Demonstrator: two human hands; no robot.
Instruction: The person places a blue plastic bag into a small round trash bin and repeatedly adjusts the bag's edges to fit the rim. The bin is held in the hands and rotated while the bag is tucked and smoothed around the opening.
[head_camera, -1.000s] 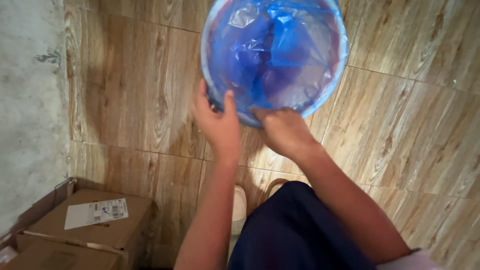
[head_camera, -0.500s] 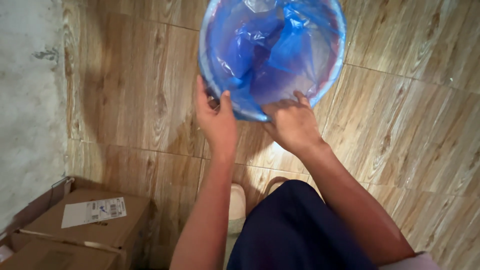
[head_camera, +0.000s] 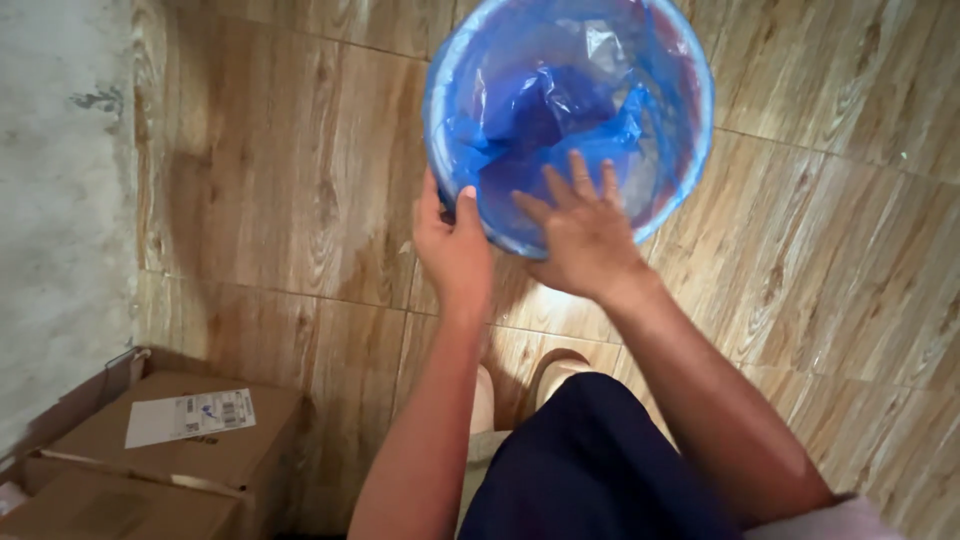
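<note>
- Head view: a round bin (head_camera: 690, 150) stands on the wood-patterned tile floor (head_camera: 300, 180), and a thin blue plastic liner (head_camera: 540, 110) sits inside it, its edge folded over the rim
- The left hand (head_camera: 455, 240) is at the near-left of the bin's rim; its grip is clamped on the rim and the liner's edge, thumb on top and fingers under the outside
- The right hand (head_camera: 585, 235) is at the near edge of the bin, just beside the left hand; its fingers are spread apart and lie flat on the liner inside the wall, closed on nothing
- The liner looks light, soft and slippery, crumpled in loose folds toward the bottom; I judge it would tear under a sharp pull, so the folded edge at the rim is the best place to hold it
- The bin seems light and stiff, easy to steady by its rim
- Cardboard boxes (head_camera: 170, 450) sit well away from the bin, by the grey wall (head_camera: 60, 200)
</note>
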